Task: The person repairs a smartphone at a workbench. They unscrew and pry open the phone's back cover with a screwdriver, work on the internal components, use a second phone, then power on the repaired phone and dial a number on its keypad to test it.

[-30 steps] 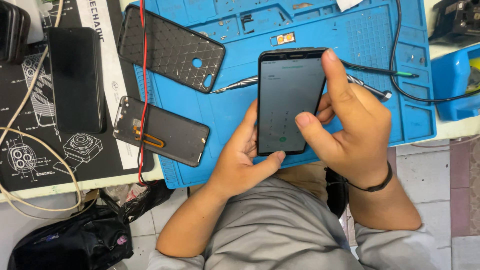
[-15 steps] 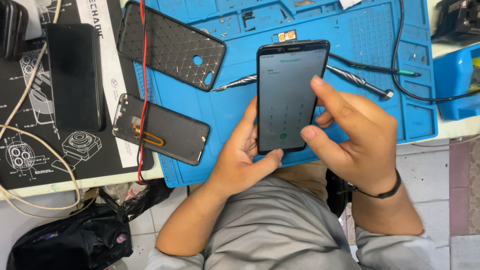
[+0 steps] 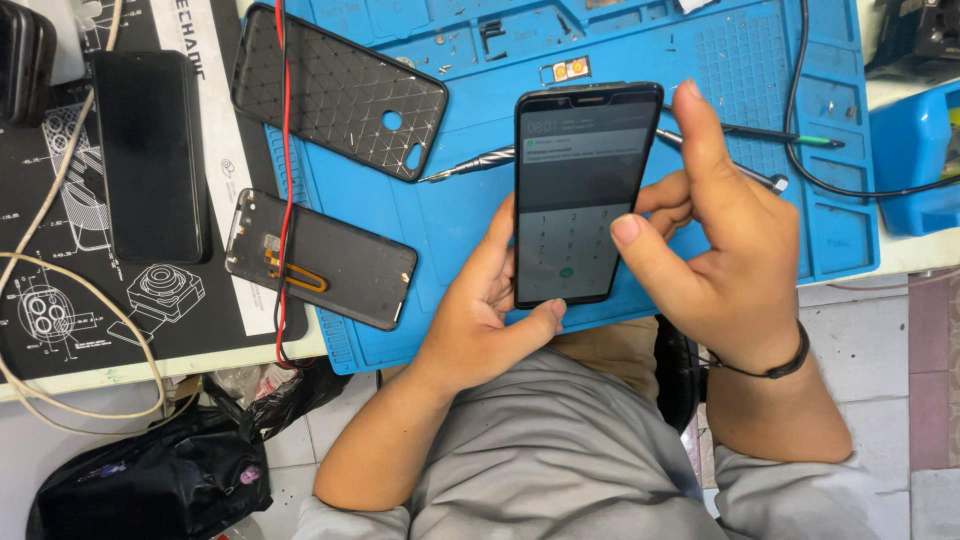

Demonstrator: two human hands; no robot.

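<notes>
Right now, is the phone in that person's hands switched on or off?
On. The phone in the left hand shows a lit screen with a number keypad and a green button, the right hand thumb hovering beside it.

The left hand [image 3: 480,320] is cupped palm-up, thumb curled inward and fingers wrapped in a hold. The right hand [image 3: 730,260] hovers alongside, thumb extended, index finger raised, wrist bent.
</notes>
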